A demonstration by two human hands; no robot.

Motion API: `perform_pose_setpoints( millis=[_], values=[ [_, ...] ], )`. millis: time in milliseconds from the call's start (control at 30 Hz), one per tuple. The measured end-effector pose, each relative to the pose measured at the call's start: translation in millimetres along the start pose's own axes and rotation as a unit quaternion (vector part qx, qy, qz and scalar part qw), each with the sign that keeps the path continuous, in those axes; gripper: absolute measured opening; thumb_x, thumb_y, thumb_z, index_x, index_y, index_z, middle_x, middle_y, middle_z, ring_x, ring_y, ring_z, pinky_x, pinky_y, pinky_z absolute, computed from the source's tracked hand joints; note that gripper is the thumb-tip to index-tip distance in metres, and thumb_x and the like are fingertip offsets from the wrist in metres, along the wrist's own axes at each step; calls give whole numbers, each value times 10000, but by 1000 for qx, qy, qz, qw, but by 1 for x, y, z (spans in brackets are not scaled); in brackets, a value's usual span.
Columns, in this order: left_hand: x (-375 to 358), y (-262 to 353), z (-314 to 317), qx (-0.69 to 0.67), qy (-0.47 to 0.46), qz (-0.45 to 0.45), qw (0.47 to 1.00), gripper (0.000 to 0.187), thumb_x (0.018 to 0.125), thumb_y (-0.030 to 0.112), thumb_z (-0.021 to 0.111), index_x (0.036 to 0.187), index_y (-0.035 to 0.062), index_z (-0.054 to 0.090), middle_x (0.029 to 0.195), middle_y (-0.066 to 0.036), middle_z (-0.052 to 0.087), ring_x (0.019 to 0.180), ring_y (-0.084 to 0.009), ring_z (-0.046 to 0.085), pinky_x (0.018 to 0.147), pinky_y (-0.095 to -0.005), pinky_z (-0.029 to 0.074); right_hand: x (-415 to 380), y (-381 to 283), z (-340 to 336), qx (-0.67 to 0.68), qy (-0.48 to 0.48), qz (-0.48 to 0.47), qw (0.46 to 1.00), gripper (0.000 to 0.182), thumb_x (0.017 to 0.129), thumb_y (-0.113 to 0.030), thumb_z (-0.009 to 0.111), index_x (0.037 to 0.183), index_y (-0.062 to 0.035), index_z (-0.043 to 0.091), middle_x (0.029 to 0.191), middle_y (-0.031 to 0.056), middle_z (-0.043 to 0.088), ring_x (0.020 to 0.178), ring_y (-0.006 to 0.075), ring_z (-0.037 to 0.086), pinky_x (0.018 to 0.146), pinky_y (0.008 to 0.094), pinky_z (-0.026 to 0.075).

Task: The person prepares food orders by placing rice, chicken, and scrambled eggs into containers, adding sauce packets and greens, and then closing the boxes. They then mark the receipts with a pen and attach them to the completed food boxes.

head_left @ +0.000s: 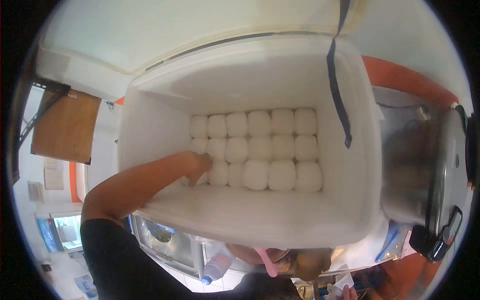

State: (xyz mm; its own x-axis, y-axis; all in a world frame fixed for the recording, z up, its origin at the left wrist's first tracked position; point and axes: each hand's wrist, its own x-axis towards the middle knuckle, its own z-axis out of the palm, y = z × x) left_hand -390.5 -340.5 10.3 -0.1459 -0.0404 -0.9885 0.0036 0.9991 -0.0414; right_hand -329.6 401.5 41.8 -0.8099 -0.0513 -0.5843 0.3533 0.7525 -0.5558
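Observation:
My left hand [196,167] reaches down into a deep white box [240,215] from the left. Its fingers bend around a white dough ball [201,179] in the left corner of the nearest row and partly hide it. Several more rounded, dough-like balls [259,123] lie packed side by side in three rows on the box floor. Those in the nearest row [256,175] look slightly larger. My right hand is out of view.
The box's raised lid [200,25] stands behind it, with a dark strap [336,85] hanging inside. A large metal pot [415,165] is at the right. Below the near rim are a plastic bottle [217,267], a pink handle [266,261] and another person's fingers [349,293].

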Motion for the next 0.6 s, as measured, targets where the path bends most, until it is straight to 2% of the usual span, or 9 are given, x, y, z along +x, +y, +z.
perform_pose_setpoints(
  millis=[33, 67, 167, 200, 267, 300, 467, 533, 600],
  values=[
    [-3, -4, 6, 9, 27, 16, 999, 872, 548, 238, 910, 1299, 39, 514, 1265, -151, 556, 1117, -325, 580, 893, -436, 507, 3, -12, -1, 5, -19, -5, 1000, 307, 956, -115, 585, 1191, 80, 616, 1200, 188, 595, 1018, 260, 569, 817, 326, 496],
    [-5, -8, 12, 19, 55, 31, 998, 884, 514, 219, 920, 1283, 45, 522, 1256, -150, 555, 1117, -326, 577, 899, -438, 503, 6, -11, 3, 144, 17, 223, 964, 319, 926, -151, 632, 1163, 63, 635, 1198, 200, 607, 1006, 268, 577, 827, 331, 495],
    [-12, -28, 26, 17, 116, 104, 988, 917, 440, 245, 923, 1255, 62, 543, 1254, -171, 554, 1171, -363, 536, 1003, -474, 445, -4, -31, 13, 54, 97, 214, 971, 378, 889, -220, 688, 1175, 22, 636, 1182, 182, 617, 998, 244, 571, 838, 360, 490],
    [3, -44, 36, 4, 114, 133, 985, 917, 446, 247, 921, 1265, 75, 546, 1279, -170, 549, 1184, -366, 531, 1019, -472, 434, -7, -8, 15, 167, 87, 280, 941, 628, 863, -301, 721, 1369, -3, 498, 1198, 196, 615, 1038, 215, 527, 974, 408, 407],
    [-4, -53, 23, 0, 98, 123, 988, 907, 492, 246, 907, 1304, 93, 532, 1338, -149, 530, 1210, -357, 519, 1037, -452, 423, -6, 23, 37, 203, 157, 67, 964, 294, 892, -169, 628, 644, -71, 503, 618, -59, 449, 591, 48, 380, 496, 272, 290],
    [-26, -50, 12, -8, 104, 85, 991, 918, 510, 273, 901, 1326, 90, 522, 1375, -143, 510, 1243, -345, 499, 1061, -432, 404, -17, 30, 37, 62, 182, 38, 981, 318, 883, -174, 636, 619, -91, 480, 605, -65, 426, 586, 45, 376, 486, 285, 280],
    [-151, -32, -47, -204, 296, 36, 932, 941, 509, 138, 914, 1337, -4, 489, 1415, -158, 494, 1309, -283, 466, 1126, -348, 350, -60, 4, 25, 240, 197, 101, 945, 216, 868, -179, 652, 857, 30, 705, 753, 37, 677, 729, 92, 578, 631, 285, 464],
    [-177, -82, -44, -295, 370, 42, 880, 904, 589, 111, 874, 1372, 21, 431, 1325, -175, 528, 1073, -336, 610, 796, -457, 563, -84, 20, 18, 279, 184, 154, 930, 225, 911, -191, 641, 889, 21, 712, 825, 63, 702, 754, 125, 627, 696, 288, 497],
    [-185, -5, -73, -344, 388, 120, 847, 893, 601, 125, 869, 1373, 29, 430, 1330, -175, 522, 1061, -329, 612, 780, -453, 562, -114, 45, 19, 338, 214, 129, 907, 260, 898, -269, 673, 982, -28, 723, 718, 56, 666, 626, 123, 591, 590, 305, 496]
  ],
)
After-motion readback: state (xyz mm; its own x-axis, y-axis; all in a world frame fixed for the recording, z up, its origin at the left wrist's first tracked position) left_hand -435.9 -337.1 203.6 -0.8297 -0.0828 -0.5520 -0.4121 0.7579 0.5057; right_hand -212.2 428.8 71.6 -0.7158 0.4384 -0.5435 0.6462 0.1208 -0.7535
